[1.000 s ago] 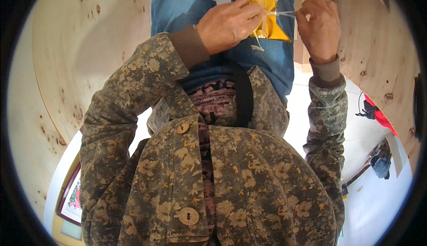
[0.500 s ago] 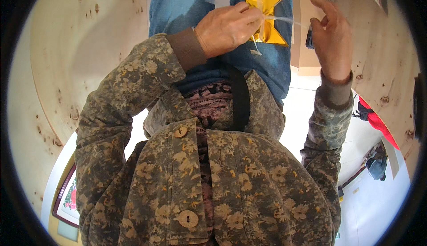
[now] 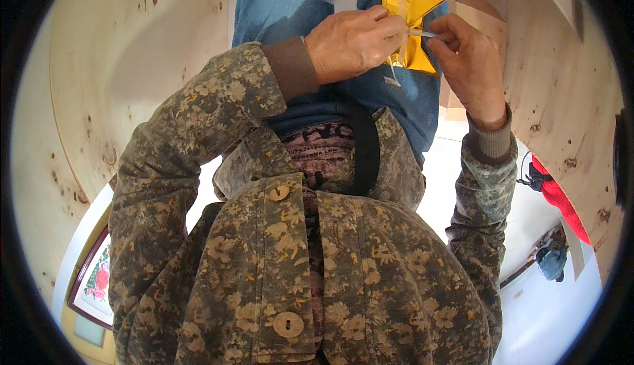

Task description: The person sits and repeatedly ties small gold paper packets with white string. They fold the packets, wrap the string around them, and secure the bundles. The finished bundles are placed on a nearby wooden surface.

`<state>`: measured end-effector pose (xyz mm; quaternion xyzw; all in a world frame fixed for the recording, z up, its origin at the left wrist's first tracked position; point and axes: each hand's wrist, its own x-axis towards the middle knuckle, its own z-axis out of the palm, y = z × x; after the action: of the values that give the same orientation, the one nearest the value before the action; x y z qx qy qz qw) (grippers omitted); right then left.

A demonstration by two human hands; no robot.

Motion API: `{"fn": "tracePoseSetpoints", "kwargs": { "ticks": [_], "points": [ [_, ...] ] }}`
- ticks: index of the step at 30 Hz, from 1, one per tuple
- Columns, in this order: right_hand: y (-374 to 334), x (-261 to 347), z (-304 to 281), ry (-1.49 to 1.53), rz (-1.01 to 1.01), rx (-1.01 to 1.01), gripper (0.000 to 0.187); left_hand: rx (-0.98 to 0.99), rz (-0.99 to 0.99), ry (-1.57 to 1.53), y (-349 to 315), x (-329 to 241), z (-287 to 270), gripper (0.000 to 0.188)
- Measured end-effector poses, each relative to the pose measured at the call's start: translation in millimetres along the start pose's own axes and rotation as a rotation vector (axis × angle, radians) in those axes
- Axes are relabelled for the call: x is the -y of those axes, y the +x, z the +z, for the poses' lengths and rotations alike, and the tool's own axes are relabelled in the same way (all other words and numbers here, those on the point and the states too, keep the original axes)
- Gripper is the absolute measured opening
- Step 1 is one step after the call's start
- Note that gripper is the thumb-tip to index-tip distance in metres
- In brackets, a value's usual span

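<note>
Closely pinches a shiny gold foil packet [image 3: 414, 16], bow-shaped with flared ends, over the blue denim [image 3: 403, 110] of the right leg.
Holds its creased waist in the left hand's [image 3: 354, 42] narrow grip; clasps a thin translucent white strip [image 3: 423, 33] between thumb and bent fingers of the right hand [image 3: 472, 66]; wears a floral-printed cloth jacket [image 3: 403, 266] with ribbed brown cuffs [image 3: 292, 68].

The pinched foil packet [image 3: 416, 54] at one o'clock is shiny gold, the denim trousers [image 3: 413, 110] blue, the buttoned cloth jacket [image 3: 396, 266] brown with beige flowers.
</note>
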<state>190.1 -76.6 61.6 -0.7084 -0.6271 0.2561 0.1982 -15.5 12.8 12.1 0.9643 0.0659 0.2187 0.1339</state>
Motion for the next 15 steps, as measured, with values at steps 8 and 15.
{"fn": "tracePoseSetpoints", "kwargs": {
  "ticks": [8, 15],
  "points": [
    [8, 2, 0, 0.180, 0.074, 0.018, 0.013, 0.004, -0.013, 0.028, -1, 0, 0, 0.045],
    [7, -15, 15, 0.449, 0.186, -0.039, 0.010, -0.040, -0.005, -0.019, -3, 2, 3, 0.046]
  ]
}}
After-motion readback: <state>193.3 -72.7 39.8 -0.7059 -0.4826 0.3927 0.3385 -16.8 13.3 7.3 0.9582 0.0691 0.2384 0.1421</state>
